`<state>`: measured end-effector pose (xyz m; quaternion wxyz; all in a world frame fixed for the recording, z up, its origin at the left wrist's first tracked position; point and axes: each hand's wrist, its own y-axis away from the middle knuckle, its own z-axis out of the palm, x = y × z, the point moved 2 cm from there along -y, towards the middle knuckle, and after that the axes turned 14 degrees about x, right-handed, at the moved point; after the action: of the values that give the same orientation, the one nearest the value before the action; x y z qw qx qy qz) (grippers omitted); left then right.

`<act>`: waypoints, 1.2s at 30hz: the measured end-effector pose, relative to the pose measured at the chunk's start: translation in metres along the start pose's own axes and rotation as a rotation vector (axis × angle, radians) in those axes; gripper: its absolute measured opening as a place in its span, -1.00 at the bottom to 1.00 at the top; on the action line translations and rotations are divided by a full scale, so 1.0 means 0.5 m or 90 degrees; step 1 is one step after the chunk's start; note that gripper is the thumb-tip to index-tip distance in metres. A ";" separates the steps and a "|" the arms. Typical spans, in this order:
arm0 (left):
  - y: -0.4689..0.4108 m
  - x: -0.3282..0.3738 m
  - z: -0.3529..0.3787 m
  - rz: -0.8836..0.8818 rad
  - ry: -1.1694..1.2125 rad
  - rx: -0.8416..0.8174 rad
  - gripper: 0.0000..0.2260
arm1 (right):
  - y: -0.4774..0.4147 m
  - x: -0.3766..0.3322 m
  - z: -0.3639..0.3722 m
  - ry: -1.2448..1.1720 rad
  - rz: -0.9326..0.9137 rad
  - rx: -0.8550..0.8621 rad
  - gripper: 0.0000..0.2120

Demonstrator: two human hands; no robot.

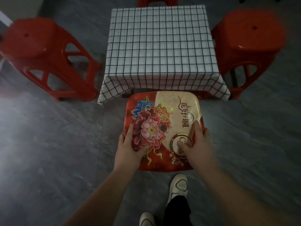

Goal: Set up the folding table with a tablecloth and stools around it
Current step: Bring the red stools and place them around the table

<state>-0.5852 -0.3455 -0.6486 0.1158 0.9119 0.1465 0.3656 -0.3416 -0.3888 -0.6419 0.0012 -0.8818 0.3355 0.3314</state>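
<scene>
Four stools ring the set-up. At the left of the frame a plain red moulded-plastic stool with cut-out sides [47, 57] stands near the table's left side. Lower centre, the left hand [128, 149] grips the left rim of the red plastic stool with a glossy peony-printed square seat [162, 115], thumb on top. That seat lies at the near edge, just under the hanging hem of the white tablecloth with black grid lines [160, 44], which hides the folding table. A red stool at the top edge [156, 0] barely shows. The right hand [197, 144] clamps the seat's right rim. At the right stands a matching red plastic stool [249, 46]. The printed stool looks light and stiff, but its slick top favours holding the rims; its legs, hidden here, could snag the soft cloth.
</scene>
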 end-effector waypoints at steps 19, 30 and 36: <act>0.233 -0.173 0.020 -0.013 -0.018 -0.063 -0.21 | 0.265 0.152 0.017 -0.027 0.077 -0.024 -0.11; 0.247 -0.193 0.061 -0.020 -0.025 -0.081 -0.22 | 0.264 0.202 0.043 -0.006 0.066 -0.042 -0.15; 0.249 -0.124 0.013 -0.020 -0.208 -0.119 -0.25 | 0.249 0.161 -0.014 0.174 0.026 -0.141 -0.34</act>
<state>-0.6010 -0.4841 -0.6527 0.2284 0.9419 0.1054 0.2226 -0.3664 -0.5345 -0.6562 -0.1484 -0.9064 0.3119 0.2431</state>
